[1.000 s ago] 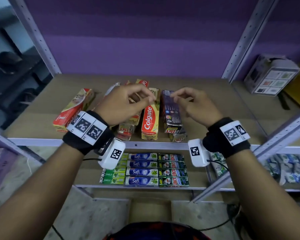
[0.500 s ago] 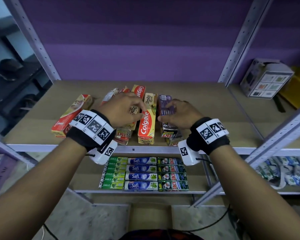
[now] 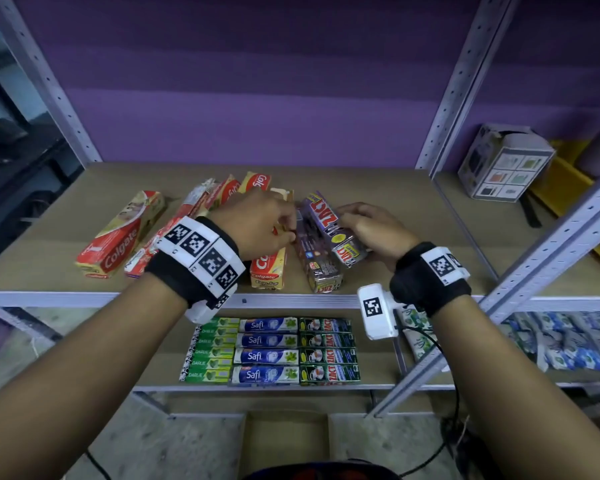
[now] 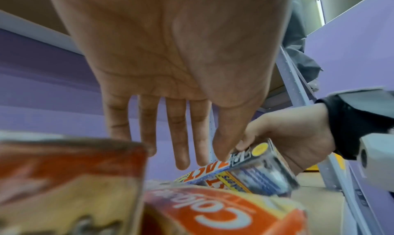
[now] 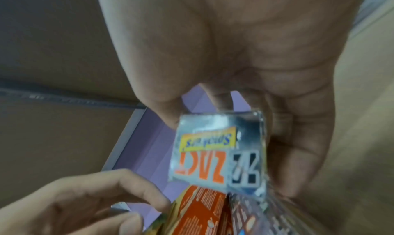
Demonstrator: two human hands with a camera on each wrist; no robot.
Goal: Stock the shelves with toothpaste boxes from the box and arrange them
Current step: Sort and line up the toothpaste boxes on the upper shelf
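Mid-arranging: right hand (image 3: 368,230) had a Zact box (image 3: 329,226) gripped, tilted above the Zact stack (image 3: 317,268) on the shelf (image 3: 378,188), left hand (image 4: 170,70) flat-fingered beside it, so next it probably needed squaring onto that stack.

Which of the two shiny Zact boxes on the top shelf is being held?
The upper Zact box, tilted and gripped in the right hand. The other Zact box lies flat on the shelf beneath it.
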